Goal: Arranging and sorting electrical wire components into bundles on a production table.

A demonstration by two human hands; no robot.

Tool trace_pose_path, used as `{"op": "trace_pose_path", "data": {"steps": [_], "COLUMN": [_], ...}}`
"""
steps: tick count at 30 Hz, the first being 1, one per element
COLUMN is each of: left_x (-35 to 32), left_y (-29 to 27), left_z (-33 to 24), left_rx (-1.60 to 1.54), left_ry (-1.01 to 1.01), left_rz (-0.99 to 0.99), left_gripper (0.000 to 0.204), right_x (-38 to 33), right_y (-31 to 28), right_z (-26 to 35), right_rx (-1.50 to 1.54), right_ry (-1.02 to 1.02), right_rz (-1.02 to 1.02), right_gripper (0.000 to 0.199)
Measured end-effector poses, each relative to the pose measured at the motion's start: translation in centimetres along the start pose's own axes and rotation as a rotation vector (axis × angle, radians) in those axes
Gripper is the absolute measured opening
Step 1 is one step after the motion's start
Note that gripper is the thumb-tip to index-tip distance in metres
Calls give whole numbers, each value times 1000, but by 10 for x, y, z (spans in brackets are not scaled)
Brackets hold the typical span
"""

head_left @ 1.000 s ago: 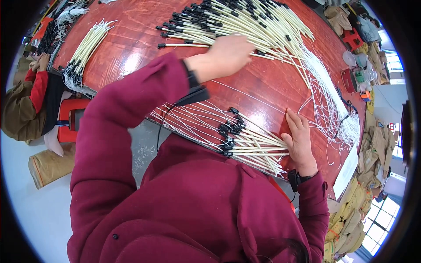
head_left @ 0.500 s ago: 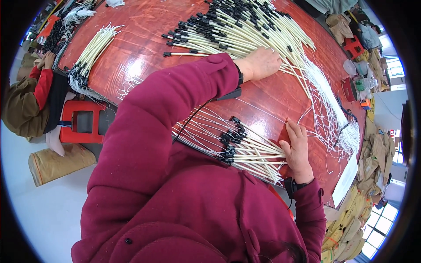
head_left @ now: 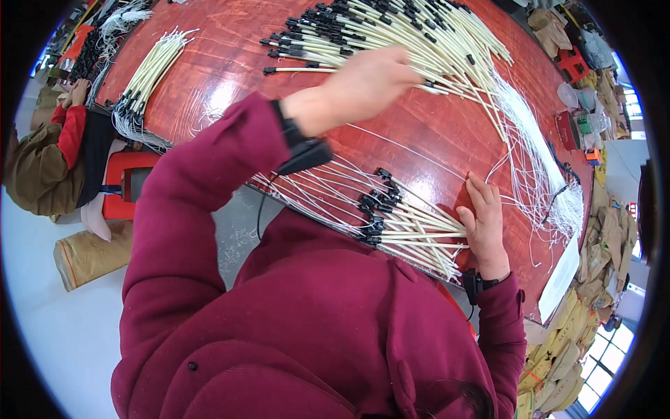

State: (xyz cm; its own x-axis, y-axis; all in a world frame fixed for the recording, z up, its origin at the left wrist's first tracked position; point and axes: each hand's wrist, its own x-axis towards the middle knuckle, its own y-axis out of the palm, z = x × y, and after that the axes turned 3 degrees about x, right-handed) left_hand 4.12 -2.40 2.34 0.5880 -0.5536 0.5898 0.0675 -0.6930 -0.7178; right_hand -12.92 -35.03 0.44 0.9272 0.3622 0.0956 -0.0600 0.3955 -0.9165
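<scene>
My left hand is over the near edge of a large pile of cream rods with black clips. Its fingers are curled closed and slightly blurred. I cannot make out what, if anything, is in them. My right hand rests on the table, fingers stretched, thumb apart. It is beside the ends of a smaller bunch of cream rods with black clips, which lies at the near edge. A thin white string runs across the table between my hands, its far end near my right fingertips.
The red-brown table carries another rod bundle at left, and a thick hank of white strings and a white sheet at right. A person in red sleeves sits at left by a red stool. Brown sacks are stacked at right.
My left hand has moved left and back from the big pile's near rods, its fingers now curled. My right hand has stayed by the small bunch. The view has shifted slightly.
</scene>
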Motion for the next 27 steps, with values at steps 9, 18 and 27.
{"op": "trace_pose_path", "data": {"steps": [9, 18, 27], "left_x": [-126, -118, -110], "left_y": [-70, -65, -63], "left_z": [24, 23, 26], "left_rx": [31, 29, 34], "left_ry": [-358, -315, -253], "left_rz": [191, 281, 300], "left_gripper": [15, 18, 18], "right_x": [2, 2, 5], "right_y": [-2, -4, -4], "right_z": [-1, 8, 8], "right_rx": [-5, -24, -69], "right_ry": [1, 34, -7], "right_rz": [14, 53, 36], "right_gripper": [52, 52, 56]}}
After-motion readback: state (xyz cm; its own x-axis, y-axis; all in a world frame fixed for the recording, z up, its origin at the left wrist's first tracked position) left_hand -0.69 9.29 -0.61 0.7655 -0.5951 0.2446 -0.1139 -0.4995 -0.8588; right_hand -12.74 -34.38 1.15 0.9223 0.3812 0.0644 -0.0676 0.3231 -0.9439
